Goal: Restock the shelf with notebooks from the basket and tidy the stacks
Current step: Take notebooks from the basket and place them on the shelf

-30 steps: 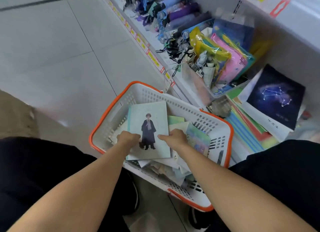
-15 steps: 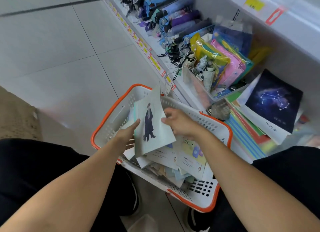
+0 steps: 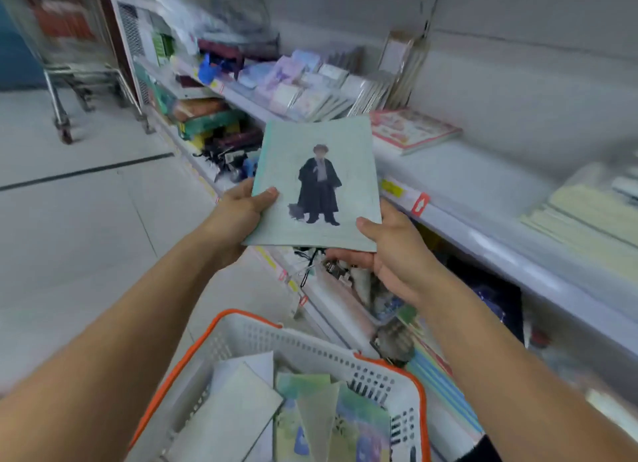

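Head view: pale green notebook [image 3: 316,185] held by both hands above basket [image 3: 379,368], cover up, long axis pointing away toward shelf [image 3: 483,185]. Left hand [image 3: 238,213] pinches near-left edge; right hand [image 3: 393,251] supports near-right corner, nearer shelf. Bare shelf space just right of notebook, beside pink book [image 3: 414,130]. Against half second back: notebook lifted from basket to shelf height, gaze raised.

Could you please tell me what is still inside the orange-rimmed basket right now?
The basket holds a loose pile of notebooks, pale and pastel covers overlapping at angles. Whatever lies beneath them and the basket floor is covered; the near end is cut off by the frame.
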Demonstrator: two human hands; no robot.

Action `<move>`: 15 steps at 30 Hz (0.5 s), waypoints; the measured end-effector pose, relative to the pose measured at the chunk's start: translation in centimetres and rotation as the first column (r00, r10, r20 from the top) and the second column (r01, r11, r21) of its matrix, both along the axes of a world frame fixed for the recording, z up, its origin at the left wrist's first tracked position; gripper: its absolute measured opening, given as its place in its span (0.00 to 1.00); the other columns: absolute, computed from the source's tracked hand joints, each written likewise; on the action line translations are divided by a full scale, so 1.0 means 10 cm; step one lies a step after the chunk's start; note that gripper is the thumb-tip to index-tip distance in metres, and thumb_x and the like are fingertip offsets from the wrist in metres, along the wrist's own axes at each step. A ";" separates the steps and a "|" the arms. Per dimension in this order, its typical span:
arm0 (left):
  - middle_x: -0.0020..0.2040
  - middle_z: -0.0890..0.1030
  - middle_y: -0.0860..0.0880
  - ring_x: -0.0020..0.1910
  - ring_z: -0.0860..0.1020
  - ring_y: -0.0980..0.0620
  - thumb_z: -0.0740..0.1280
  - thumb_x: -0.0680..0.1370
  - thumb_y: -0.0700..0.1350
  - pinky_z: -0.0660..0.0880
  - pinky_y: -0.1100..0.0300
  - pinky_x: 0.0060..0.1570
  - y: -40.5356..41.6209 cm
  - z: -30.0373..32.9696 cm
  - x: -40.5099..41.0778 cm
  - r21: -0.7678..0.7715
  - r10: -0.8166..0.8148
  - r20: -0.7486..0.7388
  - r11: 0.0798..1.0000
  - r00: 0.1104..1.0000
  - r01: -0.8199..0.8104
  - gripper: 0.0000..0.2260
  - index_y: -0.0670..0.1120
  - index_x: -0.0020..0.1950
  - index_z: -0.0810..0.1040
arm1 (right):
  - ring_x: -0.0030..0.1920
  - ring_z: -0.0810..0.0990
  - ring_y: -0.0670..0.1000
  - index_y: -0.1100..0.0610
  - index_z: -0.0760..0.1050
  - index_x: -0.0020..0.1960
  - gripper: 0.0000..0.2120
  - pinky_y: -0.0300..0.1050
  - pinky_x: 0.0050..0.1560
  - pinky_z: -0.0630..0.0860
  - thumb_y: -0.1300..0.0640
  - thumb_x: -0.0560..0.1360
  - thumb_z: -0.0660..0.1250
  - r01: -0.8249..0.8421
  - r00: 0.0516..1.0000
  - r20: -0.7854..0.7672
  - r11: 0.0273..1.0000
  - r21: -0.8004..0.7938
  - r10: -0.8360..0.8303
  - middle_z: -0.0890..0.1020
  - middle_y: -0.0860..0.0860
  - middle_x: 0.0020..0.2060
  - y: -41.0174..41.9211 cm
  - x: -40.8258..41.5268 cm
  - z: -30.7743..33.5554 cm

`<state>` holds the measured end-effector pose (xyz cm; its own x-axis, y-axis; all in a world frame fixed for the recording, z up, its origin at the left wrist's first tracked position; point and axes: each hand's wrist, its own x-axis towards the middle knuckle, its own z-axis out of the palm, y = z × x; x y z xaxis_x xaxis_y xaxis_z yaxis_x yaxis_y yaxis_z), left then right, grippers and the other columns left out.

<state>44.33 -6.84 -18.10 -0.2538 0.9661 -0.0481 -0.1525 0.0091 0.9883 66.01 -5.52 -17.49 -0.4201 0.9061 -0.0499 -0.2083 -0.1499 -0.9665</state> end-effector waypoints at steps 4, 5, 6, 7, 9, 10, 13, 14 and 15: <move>0.61 0.79 0.41 0.42 0.84 0.48 0.64 0.81 0.41 0.79 0.60 0.31 0.60 0.59 0.23 0.025 -0.071 -0.019 0.997 0.997 0.072 0.17 0.42 0.69 0.70 | 0.37 0.86 0.58 0.60 0.73 0.58 0.11 0.41 0.33 0.82 0.68 0.83 0.54 0.184 0.955 -0.204 0.970 -0.161 -0.215 0.86 0.56 0.43 0.45 0.18 0.48; 0.60 0.79 0.40 0.44 0.85 0.45 0.64 0.80 0.39 0.80 0.59 0.33 0.72 0.68 0.29 0.035 -0.084 0.013 0.996 0.996 0.084 0.17 0.41 0.70 0.69 | 0.39 0.85 0.60 0.61 0.73 0.56 0.11 0.41 0.32 0.82 0.69 0.83 0.54 0.218 0.938 -0.227 0.955 -0.201 -0.263 0.84 0.58 0.45 0.60 0.23 0.58; 0.60 0.79 0.39 0.46 0.84 0.42 0.64 0.80 0.37 0.82 0.56 0.35 0.82 0.75 0.37 0.044 -0.090 0.037 0.995 0.995 0.089 0.17 0.41 0.69 0.68 | 0.42 0.84 0.62 0.63 0.73 0.56 0.12 0.42 0.31 0.82 0.70 0.83 0.53 0.252 0.919 -0.242 0.936 -0.244 -0.311 0.82 0.60 0.50 0.78 0.28 0.66; 0.60 0.79 0.38 0.48 0.84 0.40 0.64 0.80 0.36 0.83 0.54 0.37 0.91 0.80 0.44 0.049 -0.096 0.044 0.994 0.994 0.094 0.18 0.40 0.69 0.68 | 0.44 0.82 0.65 0.64 0.72 0.59 0.13 0.43 0.30 0.82 0.71 0.82 0.51 0.285 0.900 -0.249 0.915 -0.284 -0.358 0.79 0.62 0.55 0.98 0.32 0.72; 0.61 0.78 0.39 0.48 0.83 0.40 0.64 0.80 0.35 0.83 0.53 0.41 1.08 0.83 0.58 0.049 -0.115 0.021 0.992 0.993 0.114 0.19 0.41 0.70 0.68 | 0.45 0.80 0.67 0.65 0.68 0.67 0.17 0.44 0.27 0.81 0.72 0.82 0.48 0.363 0.875 -0.205 0.875 -0.321 -0.438 0.74 0.64 0.63 1.39 0.35 0.80; 0.62 0.77 0.39 0.47 0.82 0.41 0.64 0.80 0.35 0.83 0.53 0.42 1.16 0.82 0.63 0.047 -0.124 0.003 0.991 0.992 0.124 0.19 0.41 0.70 0.68 | 0.45 0.80 0.67 0.64 0.67 0.69 0.18 0.45 0.27 0.81 0.72 0.82 0.48 0.398 0.870 -0.169 0.861 -0.316 -0.464 0.73 0.64 0.63 1.57 0.34 0.82; 0.61 0.78 0.41 0.47 0.83 0.43 0.65 0.80 0.37 0.82 0.53 0.43 1.37 0.72 0.69 0.022 -0.126 -0.037 0.992 0.991 0.127 0.17 0.43 0.68 0.70 | 0.41 0.80 0.62 0.66 0.71 0.59 0.10 0.45 0.28 0.81 0.71 0.82 0.53 0.444 0.881 -0.046 0.855 -0.268 -0.472 0.76 0.63 0.59 1.97 0.30 0.79; 0.61 0.79 0.41 0.46 0.83 0.44 0.65 0.79 0.37 0.82 0.54 0.42 1.42 0.68 0.70 0.011 -0.121 -0.046 0.992 0.992 0.122 0.16 0.43 0.67 0.71 | 0.41 0.80 0.59 0.65 0.72 0.53 0.06 0.45 0.31 0.83 0.71 0.81 0.58 0.436 0.898 0.045 0.869 -0.232 -0.439 0.77 0.63 0.56 2.06 0.30 0.74; 0.60 0.79 0.41 0.46 0.83 0.45 0.66 0.79 0.38 0.82 0.55 0.40 1.48 0.64 0.70 0.005 -0.115 -0.056 0.993 0.992 0.115 0.15 0.43 0.66 0.72 | 0.41 0.80 0.56 0.64 0.72 0.50 0.04 0.45 0.35 0.83 0.71 0.78 0.63 0.419 0.905 0.163 0.890 -0.181 -0.393 0.77 0.61 0.52 2.13 0.31 0.68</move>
